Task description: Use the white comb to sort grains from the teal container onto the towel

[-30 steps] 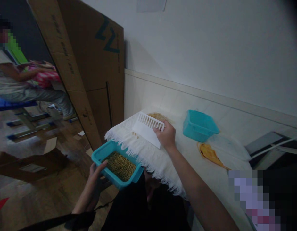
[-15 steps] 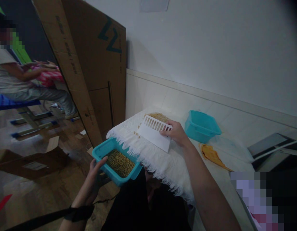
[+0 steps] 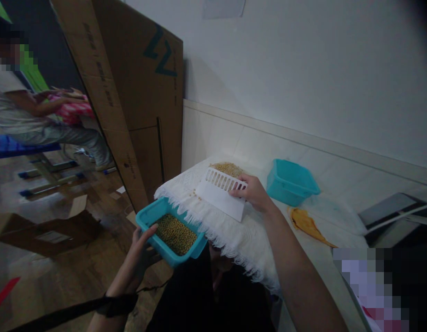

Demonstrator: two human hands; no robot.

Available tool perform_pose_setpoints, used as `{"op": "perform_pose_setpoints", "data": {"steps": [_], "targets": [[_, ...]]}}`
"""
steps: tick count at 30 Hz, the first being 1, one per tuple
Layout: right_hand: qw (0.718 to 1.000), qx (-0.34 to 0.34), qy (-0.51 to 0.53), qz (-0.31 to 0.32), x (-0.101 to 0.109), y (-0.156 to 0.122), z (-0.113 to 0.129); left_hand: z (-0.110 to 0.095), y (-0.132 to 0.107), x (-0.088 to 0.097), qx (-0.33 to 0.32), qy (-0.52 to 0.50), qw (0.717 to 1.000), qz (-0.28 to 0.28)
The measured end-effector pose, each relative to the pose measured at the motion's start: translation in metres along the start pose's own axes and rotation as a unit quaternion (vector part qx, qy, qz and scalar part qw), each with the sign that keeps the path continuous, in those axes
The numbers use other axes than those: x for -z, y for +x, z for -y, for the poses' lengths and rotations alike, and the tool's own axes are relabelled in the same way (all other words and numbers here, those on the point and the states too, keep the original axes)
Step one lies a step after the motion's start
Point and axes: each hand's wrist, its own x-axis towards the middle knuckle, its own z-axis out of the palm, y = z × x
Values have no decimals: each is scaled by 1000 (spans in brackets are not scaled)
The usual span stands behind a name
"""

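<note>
My left hand (image 3: 141, 246) grips the left side of a teal plastic tub (image 3: 146, 216), thumb over its rim. Soybeans (image 3: 177, 234) cover the tub's bottom, and the tub sits just below the cloth's fringed edge. Between the fingers of my right hand (image 3: 252, 192) is a flat white plastic scraper (image 3: 222, 197) with a row of slots along its upper side. It lies over a white fringed cloth (image 3: 254, 244). Behind the scraper rests a pile of pale soybeans (image 3: 227, 168), with a few loose beans at its left.
A second teal tub (image 3: 292, 184) stands right of the cloth by the wall. Nearby lie an orange-yellow cloth-like item (image 3: 306, 223) and clear plastic. A tall cardboard box (image 3: 147, 92) rises at the left. Beyond it a person (image 3: 26, 101) sits; an open carton (image 3: 54, 233) lies on the floor.
The scraper has shifted slightly toward me and left over the cloth. A few loose beans left of it have moved or been covered. My left hand still holds the tub.
</note>
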Motion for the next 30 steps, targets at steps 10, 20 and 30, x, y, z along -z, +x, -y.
{"op": "perform_pose_setpoints", "data": {"steps": [10,20,30], "targets": [[999,-18,21,20,4,-3,7,-4,-3,-4,-1,0,1000,-3],[998,0,44,36,-23,-6,9,-3,0,-4,-5,3,1000,-11],[995,11,28,-95,-16,5,-3,-1,4,0,-8,-9,1000,-4]]}}
